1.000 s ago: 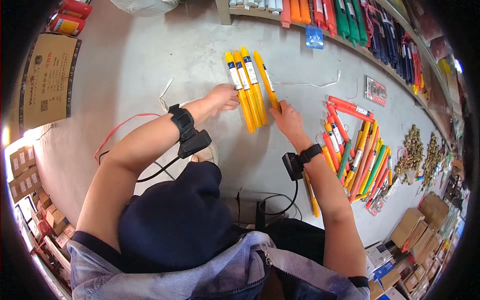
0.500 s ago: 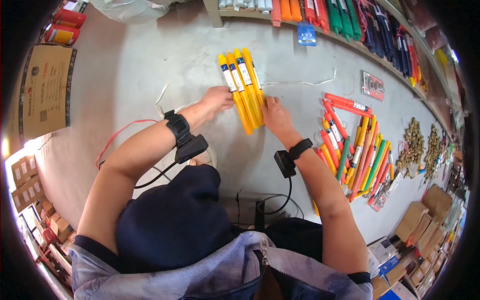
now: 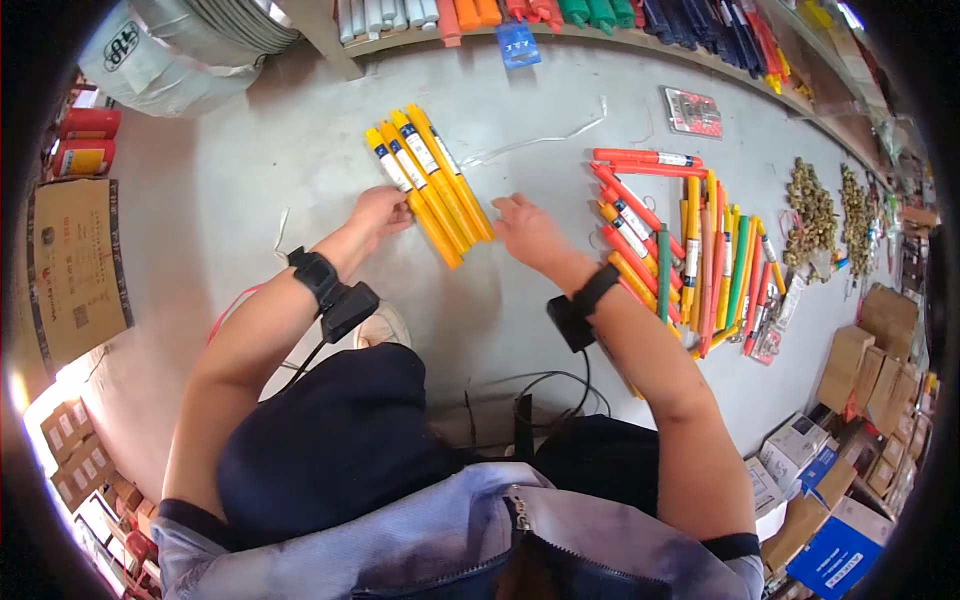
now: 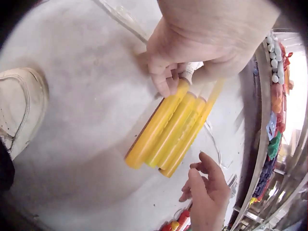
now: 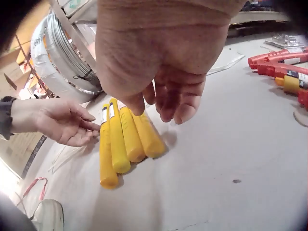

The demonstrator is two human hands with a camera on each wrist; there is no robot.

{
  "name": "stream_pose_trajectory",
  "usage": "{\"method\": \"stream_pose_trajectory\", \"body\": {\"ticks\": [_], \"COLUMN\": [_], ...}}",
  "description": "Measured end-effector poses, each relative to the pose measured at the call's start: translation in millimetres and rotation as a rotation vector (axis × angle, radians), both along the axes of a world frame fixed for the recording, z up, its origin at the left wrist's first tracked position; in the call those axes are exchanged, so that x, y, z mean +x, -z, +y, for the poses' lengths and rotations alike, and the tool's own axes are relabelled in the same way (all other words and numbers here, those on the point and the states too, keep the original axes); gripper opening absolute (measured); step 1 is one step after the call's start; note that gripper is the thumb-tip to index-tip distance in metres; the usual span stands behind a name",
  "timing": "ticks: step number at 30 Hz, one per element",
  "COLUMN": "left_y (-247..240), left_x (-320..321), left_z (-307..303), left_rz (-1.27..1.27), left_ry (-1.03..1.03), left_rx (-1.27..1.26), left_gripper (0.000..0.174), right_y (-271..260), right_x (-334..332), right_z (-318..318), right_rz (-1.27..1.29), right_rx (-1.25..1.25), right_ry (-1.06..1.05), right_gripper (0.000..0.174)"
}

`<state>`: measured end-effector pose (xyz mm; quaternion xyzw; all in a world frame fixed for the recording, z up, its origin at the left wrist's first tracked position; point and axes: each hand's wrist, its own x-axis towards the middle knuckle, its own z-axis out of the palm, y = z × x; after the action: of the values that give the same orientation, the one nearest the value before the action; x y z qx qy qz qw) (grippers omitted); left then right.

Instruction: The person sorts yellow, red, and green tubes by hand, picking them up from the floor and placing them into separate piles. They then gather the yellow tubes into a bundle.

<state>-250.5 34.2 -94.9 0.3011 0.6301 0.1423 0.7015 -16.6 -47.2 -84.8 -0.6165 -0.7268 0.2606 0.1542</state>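
Several yellow tubes with white-and-navy labels lie side by side on the grey floor. In the head view they form a slanted row, their lower ends slightly uneven. My left hand rests with its fingertips against the outer left tube, fingers relaxed; the left wrist view shows them at that tube's edge. My right hand hovers right of the row with a gap to the outer right tube. Its fingers bend loosely around nothing in the right wrist view.
A pile of red, yellow and green tubes lies to the right. Beyond it are brassy metal pieces and a clear packet. A low shelf stands ahead, a wrapped coil and cardboard box on the left.
The outer right yellow tube, apart and tilted in my right hand's grip before, now lies against the others. My right hand has let go and drawn off rightward. The head view has turned right.
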Motion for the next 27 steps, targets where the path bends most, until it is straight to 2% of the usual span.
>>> {"method": "stream_pose_trajectory", "body": {"ticks": [2, 7, 9, 10, 12, 13, 16, 18, 20, 21, 23, 27], "left_y": [-0.9, -1.3, 4.1, -5.6, -28.3, -37.0, -78.1, -105.0, -126.5, -135.5, -135.6, -115.7], "left_x": [4.1, 5.4, 4.5, 10.8, 22.1, 26.8, 47.5, 69.0, 92.0, 106.5, 136.6, 183.7], "left_z": [-0.6, -4.8, -5.3, -5.7, -1.5, 4.8, 30.9, 45.7, 54.7, 51.6, 38.5, -11.3], "left_rz": [-0.005, 0.017, -0.032, 0.006, 0.062, 0.095, 0.069, 0.079, 0.122, 0.103, 0.092, 0.074], "left_ry": [-0.086, -0.111, -0.119, -0.129, -0.090, -0.053, 0.206, 0.341, 0.769, 0.877, 0.976, 1.294], "left_rx": [0.036, 0.041, 0.123, 0.154, 0.167, 0.154, 0.149, 0.210, 0.403, 0.444, 0.455, 0.446], "left_gripper": [0.009, 0.010, 0.011, 0.011, 0.014, 0.017, 0.024, 0.026, 0.026, 0.021, 0.019, 0.019], "right_y": [-4.9, -14.9, -24.0, -33.4, -53.1, -58.1, -81.1, -92.9, -110.3, -111.4, -108.2, -83.0], "right_x": [14.1, 35.1, 39.9, 48.2, 67.7, 85.2, 155.2, 209.2, 243.2, 257.9, 281.2, 290.7], "right_z": [-4.1, -22.8, -29.3, -31.6, -42.7, -49.8, -61.7, -84.1, -109.2, -121.8, -144.5, -170.8], "right_rz": [-0.020, -0.115, -0.322, -0.345, -0.451, -0.505, -0.527, -0.546, -0.497, -0.491, -0.586, -0.464], "right_rx": [-0.014, -0.042, -0.068, -0.072, -0.054, -0.039, -0.175, -0.252, -0.377, -0.381, -0.495, -0.414], "right_ry": [-0.034, -0.079, -0.250, -0.207, -0.362, -0.372, -0.299, -0.146, 0.064, 0.083, 0.160, 0.316], "right_gripper": [0.015, 0.020, 0.024, 0.024, 0.027, 0.029, 0.026, 0.018, 0.015, 0.015, 0.015, 0.017]}}
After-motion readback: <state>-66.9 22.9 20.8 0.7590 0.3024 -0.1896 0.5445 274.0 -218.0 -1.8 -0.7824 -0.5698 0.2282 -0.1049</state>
